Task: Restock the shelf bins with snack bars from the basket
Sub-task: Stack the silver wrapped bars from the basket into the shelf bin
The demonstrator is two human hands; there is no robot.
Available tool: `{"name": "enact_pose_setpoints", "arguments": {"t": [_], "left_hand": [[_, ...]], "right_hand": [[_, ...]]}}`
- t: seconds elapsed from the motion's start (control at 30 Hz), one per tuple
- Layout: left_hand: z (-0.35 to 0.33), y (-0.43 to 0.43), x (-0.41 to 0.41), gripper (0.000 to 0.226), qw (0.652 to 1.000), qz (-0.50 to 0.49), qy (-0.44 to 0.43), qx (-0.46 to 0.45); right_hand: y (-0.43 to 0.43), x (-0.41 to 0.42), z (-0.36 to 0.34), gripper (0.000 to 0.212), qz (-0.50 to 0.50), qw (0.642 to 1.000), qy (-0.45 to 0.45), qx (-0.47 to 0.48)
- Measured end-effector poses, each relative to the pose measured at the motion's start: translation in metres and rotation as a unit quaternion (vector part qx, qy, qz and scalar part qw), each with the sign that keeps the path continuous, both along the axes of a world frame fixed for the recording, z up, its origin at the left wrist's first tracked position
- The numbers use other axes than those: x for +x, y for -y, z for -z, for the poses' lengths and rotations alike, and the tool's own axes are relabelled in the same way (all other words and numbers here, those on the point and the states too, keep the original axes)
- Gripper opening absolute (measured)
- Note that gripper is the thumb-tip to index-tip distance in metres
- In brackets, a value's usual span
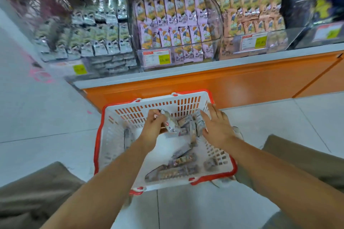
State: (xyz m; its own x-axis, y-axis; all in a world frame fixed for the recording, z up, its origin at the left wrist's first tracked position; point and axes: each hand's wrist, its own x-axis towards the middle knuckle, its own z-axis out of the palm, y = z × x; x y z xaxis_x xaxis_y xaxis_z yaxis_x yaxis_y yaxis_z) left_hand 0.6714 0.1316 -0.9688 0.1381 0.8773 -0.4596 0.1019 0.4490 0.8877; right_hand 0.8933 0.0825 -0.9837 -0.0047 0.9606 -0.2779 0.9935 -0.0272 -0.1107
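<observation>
A white plastic basket with a red rim sits on the floor between my knees. Several purple-grey snack bars lie loose inside it. My left hand is inside the basket, closed around a small bunch of snack bars. My right hand reaches into the basket's right side, fingers spread flat over more bars, and I cannot see whether it grips any. Clear shelf bins stand beyond: a grey-pack bin, a purple-pack bin, and a peach-pack bin.
An orange shelf base with a grey ledge runs right behind the basket. Price tags hang on the bin fronts. A dark-packaged bin is at the far right. Pale tiled floor spreads left; my knees flank the basket.
</observation>
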Motion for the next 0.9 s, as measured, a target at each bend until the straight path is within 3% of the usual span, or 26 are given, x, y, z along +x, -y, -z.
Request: {"name": "enact_pose_setpoints", "arguments": {"t": [0.1,0.2,0.27,0.4,0.6,0.7,0.9], "left_hand": [[-0.028,0.007,-0.012,0.007,0.995,0.009,0.099,-0.011],[-0.061,0.014,-0.022,0.017,0.987,0.006,0.161,-0.016],[-0.083,0.015,-0.033,0.015,0.985,0.011,0.174,-0.005],[-0.125,0.007,-0.065,0.039,0.985,0.005,0.173,0.028],[-0.175,-0.011,-0.099,0.037,0.988,-0.083,0.089,0.091],[-0.196,-0.024,-0.111,0.047,0.993,-0.072,-0.009,0.096],[-0.240,-0.067,-0.124,0.038,0.967,-0.001,-0.182,0.176]], "right_hand": [[-0.001,-0.015,-0.024,0.065,-0.017,1.000,-0.015,0.022],[-0.005,-0.031,-0.053,0.064,-0.036,0.996,-0.047,0.064],[-0.010,-0.041,-0.073,0.060,-0.053,0.991,-0.078,0.094],[-0.024,-0.060,-0.110,0.050,-0.135,0.973,-0.103,0.155],[-0.053,-0.099,-0.167,0.043,-0.191,0.937,-0.153,0.249],[-0.073,-0.114,-0.192,0.041,-0.196,0.917,-0.188,0.293],[-0.113,-0.128,-0.226,0.042,-0.184,0.911,-0.188,0.318]]}}
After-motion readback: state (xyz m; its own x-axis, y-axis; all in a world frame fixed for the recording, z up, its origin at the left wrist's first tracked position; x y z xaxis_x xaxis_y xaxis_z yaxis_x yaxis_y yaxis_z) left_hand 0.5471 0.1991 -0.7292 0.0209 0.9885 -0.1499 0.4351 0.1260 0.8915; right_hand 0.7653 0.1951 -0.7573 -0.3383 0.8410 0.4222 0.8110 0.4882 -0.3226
